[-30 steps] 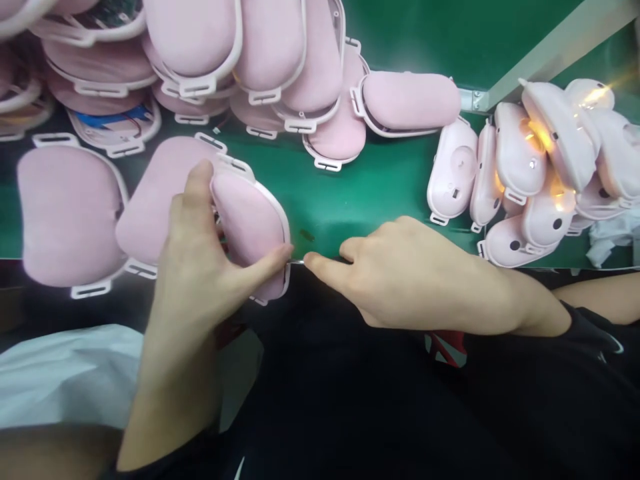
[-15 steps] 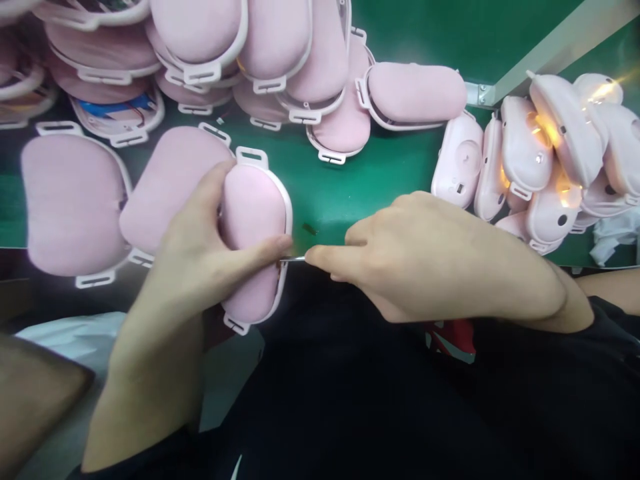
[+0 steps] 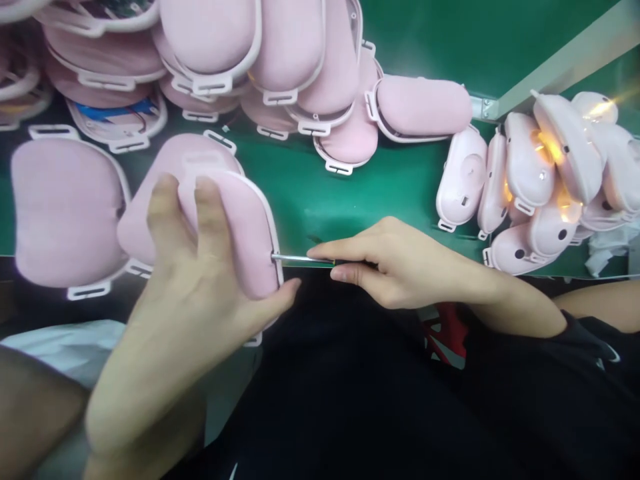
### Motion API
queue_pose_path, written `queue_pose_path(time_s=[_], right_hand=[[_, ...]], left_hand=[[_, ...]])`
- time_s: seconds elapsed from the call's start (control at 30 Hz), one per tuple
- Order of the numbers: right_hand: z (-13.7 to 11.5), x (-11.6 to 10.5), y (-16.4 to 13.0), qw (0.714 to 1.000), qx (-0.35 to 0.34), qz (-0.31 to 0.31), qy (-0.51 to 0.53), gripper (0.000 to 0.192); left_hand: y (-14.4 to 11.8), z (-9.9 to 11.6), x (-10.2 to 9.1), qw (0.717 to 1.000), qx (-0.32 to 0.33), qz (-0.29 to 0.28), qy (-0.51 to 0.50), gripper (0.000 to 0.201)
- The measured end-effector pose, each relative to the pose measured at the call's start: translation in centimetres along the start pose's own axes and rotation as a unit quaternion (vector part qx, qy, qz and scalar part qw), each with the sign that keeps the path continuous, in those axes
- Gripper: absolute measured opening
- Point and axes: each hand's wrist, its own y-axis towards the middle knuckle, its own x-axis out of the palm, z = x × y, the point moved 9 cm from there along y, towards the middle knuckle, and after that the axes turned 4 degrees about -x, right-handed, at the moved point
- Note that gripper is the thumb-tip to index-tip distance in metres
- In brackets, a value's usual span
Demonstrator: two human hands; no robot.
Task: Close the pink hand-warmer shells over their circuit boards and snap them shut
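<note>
My left hand (image 3: 200, 293) grips a pink padded piece (image 3: 245, 227) with a white plastic rim, fingers over its top and thumb under its lower right edge. It is held just above the near edge of the green belt (image 3: 345, 193). My right hand (image 3: 395, 263) pinches a thin metal tool (image 3: 295, 257) between thumb and forefinger. The tool's tip touches the white rim on the piece's right side.
Several more pink padded pieces lie heaped at the back left (image 3: 280, 60) and flat at the left (image 3: 65, 207). A cluster of pink hard shells (image 3: 540, 180), some glowing orange, sits at the right. A metal rail (image 3: 555, 60) crosses the upper right. White cloth (image 3: 55, 353) lies at lower left.
My left hand shifted its grip, fingers now over the piece's top and thumb below. My right hand drew back to the right, showing more of the metal tool.
</note>
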Motion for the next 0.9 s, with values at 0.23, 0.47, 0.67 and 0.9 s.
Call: queue_pose_path(time_s=[0.23,0.47,0.67,0.9], right_hand=[[2.3,0.2,0.2,0.998,-0.061,0.014,0.03,0.04],[2.2,0.2,0.7,0.993,-0.027,-0.036,-0.108,0.045],[0.8,-0.1,0.5,0.973,0.023,-0.118,-0.196,0.042],[1.7,0.5,-0.1,0.966,0.03,-0.084,-0.243,0.035]], left_hand=[[1.9,-3.3,1.4,0.994,0.095,-0.038,0.032,0.164],[2.8,-4.2,2.2,0.993,0.111,0.002,0.043,0.157],[4.0,-3.7,1.7,0.994,0.093,-0.045,0.039,0.158],[4.1,-4.8,2.7,0.992,0.056,-0.106,0.026,0.158]])
